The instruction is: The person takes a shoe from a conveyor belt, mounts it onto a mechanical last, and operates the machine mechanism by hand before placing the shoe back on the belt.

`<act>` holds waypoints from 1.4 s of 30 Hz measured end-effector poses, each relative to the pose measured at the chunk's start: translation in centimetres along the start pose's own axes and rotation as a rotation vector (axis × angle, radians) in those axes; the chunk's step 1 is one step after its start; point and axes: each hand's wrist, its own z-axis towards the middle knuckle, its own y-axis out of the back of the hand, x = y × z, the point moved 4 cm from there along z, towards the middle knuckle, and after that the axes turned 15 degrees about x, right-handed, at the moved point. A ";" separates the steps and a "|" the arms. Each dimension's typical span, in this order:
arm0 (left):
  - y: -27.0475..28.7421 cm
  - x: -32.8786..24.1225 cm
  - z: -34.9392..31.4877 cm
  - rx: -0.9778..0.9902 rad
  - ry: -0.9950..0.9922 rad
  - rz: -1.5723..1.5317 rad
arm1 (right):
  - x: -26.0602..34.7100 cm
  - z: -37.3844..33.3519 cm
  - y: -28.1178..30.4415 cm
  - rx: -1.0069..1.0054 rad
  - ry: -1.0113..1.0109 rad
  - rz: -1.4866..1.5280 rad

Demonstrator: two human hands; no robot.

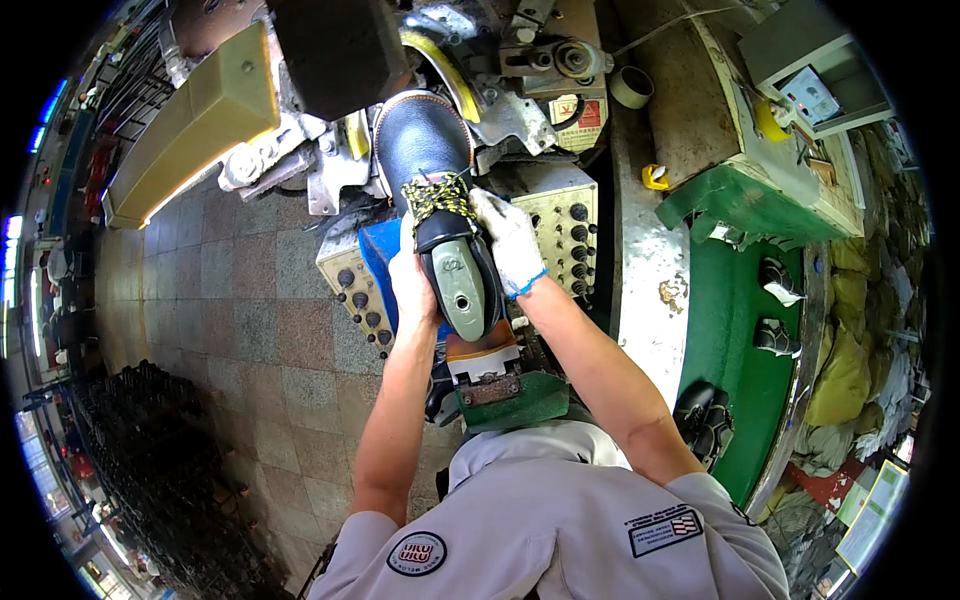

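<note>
A black leather shoe (pixel 418 135) with yellow-and-black laces (pixel 440 200) sits on a grey-green shoe last (pixel 458 285), its toe pointing away from me. My left hand (pixel 412 275) is closed around the shoe's left side near the heel. On the opposite side, my right hand (pixel 510 235), in a white glove with a blue cuff edge, grips the shoe beside the laces. The toe lies between metal parts of a machine (pixel 510 125), near a curved yellow piece (pixel 440 70). My palms and the sole are hidden.
Control panels with black knobs (pixel 565 230) flank the shoe. A yellow machine cover (pixel 200 130) juts out at left. At right, several shoes (pixel 775 335) rest on a green surface (pixel 735 370). A tape roll (pixel 631 87) is by the machine, and a dark rack (pixel 150 450) stands lower left.
</note>
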 end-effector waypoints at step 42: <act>1.3 -1.2 -0.1 0.034 0.054 0.062 | -4.1 -0.3 -1.2 -0.037 -0.017 0.444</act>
